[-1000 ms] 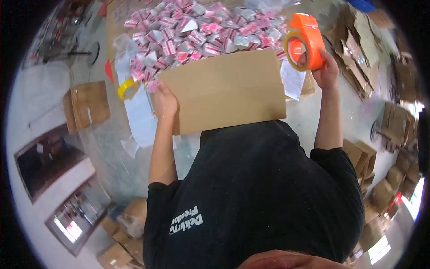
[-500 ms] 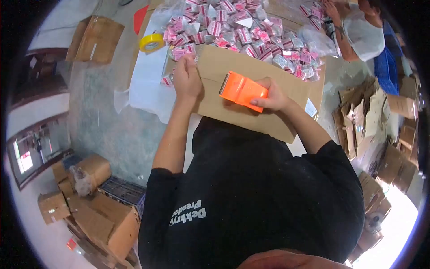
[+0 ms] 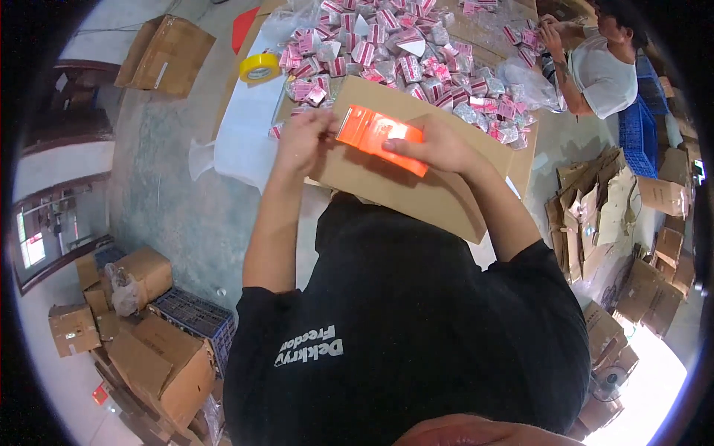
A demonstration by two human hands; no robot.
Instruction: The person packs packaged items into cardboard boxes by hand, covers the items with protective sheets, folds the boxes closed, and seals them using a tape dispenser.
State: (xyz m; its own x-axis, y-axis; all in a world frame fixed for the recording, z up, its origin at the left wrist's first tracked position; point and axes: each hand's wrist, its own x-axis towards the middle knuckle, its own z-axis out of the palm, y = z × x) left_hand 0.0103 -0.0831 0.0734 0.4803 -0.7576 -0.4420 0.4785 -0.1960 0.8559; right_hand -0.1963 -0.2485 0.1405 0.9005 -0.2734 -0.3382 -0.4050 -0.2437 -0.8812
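Observation:
My right hand [image 3: 439, 149] is closed around an orange tape dispenser [image 3: 383, 141], with the thumb on its upper face. The toothed end points left, toward my left hand [image 3: 303, 143]. Close to that end, the left fingers are drawn together in a pinch; what is between them is too small to make out. Below both hands a brown cardboard box [image 3: 416, 189] lies slanted against my front, and the dispenser is held over its top. Behind the box spreads a heap of small pink-and-white wrapped packets [image 3: 409, 68].
A yellow tape roll [image 3: 259, 68] sits on white sheeting at the table's left. Beyond the heap, at the right, a co-worker [image 3: 595, 67] handles packets. Blue crates [image 3: 638, 137] and flattened cardboard [image 3: 591, 208] stand to the right. Cardboard boxes [image 3: 160, 364] are piled at the lower left.
The dispenser and my right hand have shifted left. My left hand has come off the box's far left corner and moved slightly nearer me, its fingers now by the toothed end.

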